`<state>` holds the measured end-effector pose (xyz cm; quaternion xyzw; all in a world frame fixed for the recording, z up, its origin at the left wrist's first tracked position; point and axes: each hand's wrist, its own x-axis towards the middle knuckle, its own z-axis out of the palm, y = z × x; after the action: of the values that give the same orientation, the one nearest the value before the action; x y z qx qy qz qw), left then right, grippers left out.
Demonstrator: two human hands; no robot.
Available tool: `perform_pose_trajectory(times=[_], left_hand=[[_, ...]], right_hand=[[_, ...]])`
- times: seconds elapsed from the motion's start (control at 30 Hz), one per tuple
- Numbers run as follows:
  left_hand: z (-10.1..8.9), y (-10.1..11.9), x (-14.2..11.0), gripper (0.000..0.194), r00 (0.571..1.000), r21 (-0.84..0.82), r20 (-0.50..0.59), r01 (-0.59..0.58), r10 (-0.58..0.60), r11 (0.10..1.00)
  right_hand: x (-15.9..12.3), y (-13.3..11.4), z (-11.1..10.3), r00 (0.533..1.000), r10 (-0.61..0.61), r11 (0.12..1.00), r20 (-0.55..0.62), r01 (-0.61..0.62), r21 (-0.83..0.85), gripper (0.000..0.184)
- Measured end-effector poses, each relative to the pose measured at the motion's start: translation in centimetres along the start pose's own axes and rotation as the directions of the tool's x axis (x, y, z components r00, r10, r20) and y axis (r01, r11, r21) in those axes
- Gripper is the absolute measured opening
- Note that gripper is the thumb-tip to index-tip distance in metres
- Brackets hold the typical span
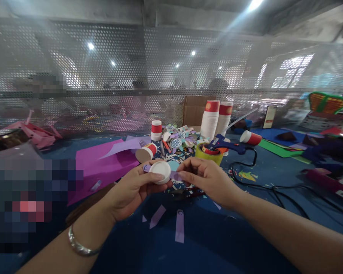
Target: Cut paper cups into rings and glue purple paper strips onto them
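My left hand [137, 188] is closed around a small white round piece [159, 170] that looks like the bottom of a paper cup. From its left side sticks a lavender paper tab [146, 168] with a drawn smiling face. At its right side, my right hand [210, 177] pinches the end of a lavender paper strip [174, 175]. How the strip meets the round piece is partly hidden. Below the hands, a lavender strip with a face drawn on it [180, 227] and a plain lavender strip [157, 217] lie on the blue table [217, 243].
Paper scraps and cut pieces [180, 140] are heaped beyond my hands, beside stacked paper cups [210, 121]. A blue glue gun [228, 144] rests on a yellow ring-shaped holder [208, 153], its black cord [274, 188] trailing right. Purple sheets [103, 163] lie left, near a tipped cup [147, 152].
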<state>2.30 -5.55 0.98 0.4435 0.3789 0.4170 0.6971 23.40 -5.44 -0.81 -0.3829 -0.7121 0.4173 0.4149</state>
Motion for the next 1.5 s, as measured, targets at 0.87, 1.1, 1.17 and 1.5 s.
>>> perform_pose_trajectory(times=[0.87, 1.1, 1.17, 1.5], left_hand=[[0.4, 0.1, -0.6, 0.039, 0.983, 0.091, 0.107, 0.139, -0.148, 0.986], [0.5, 0.2, -0.8, 0.030, 0.987, 0.141, 0.072, 0.133, -0.145, 0.981], [0.6, 0.1, -0.8, 0.030, 0.989, 0.146, 0.053, 0.130, -0.139, 0.981], [1.5, -1.1, -0.8, 0.027, 0.998, 0.067, -0.043, 0.058, -0.055, 0.996]], right_hand=[[-0.8, -0.5, 0.4, 0.907, -0.409, 0.862, 0.094, 0.418, -0.287, 0.008], [-0.8, -0.6, 0.4, 0.922, -0.370, 0.881, 0.117, 0.388, -0.270, 0.008], [-0.8, -0.7, 0.4, 0.923, -0.368, 0.880, 0.112, 0.385, -0.280, 0.008], [-0.7, -0.8, 0.2, 0.945, -0.321, 0.895, 0.059, 0.323, -0.309, 0.007]])
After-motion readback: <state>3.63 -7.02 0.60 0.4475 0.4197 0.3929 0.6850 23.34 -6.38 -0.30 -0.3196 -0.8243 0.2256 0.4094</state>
